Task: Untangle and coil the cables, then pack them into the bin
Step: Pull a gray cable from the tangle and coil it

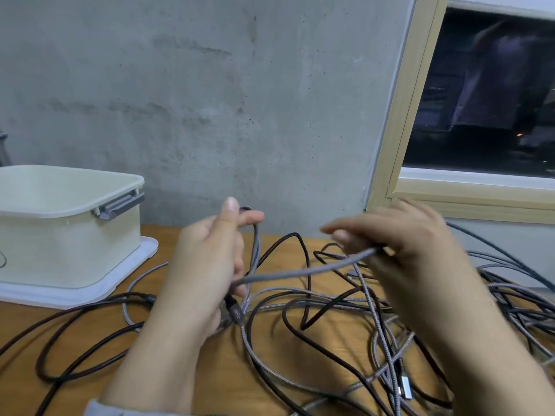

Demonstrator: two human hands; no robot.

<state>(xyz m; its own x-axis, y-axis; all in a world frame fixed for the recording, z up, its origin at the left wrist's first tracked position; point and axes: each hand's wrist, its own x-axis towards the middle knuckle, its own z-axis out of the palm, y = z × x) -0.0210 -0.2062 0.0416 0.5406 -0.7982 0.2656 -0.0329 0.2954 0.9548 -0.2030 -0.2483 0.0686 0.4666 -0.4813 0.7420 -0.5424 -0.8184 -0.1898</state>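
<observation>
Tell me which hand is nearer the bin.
Left. The left hand holds a grey cable just right of the bin, above the table. The right hand holds the same cable farther right, near the window.

1. The grey cable (pixel 303 273) looks woven, like cloth, and matt.
2. The dark cables (pixel 75 334) look smooth and a bit shiny.
3. The table (pixel 216 370) is smooth orange-brown wood.
4. The bin (pixel 60 235) at far left is matt cream plastic, with a grey handle (pixel 120 205).
5. The wall (pixel 210 100) is rough grey concrete.
6. The window frame (pixel 402 121) is pale wood.
</observation>
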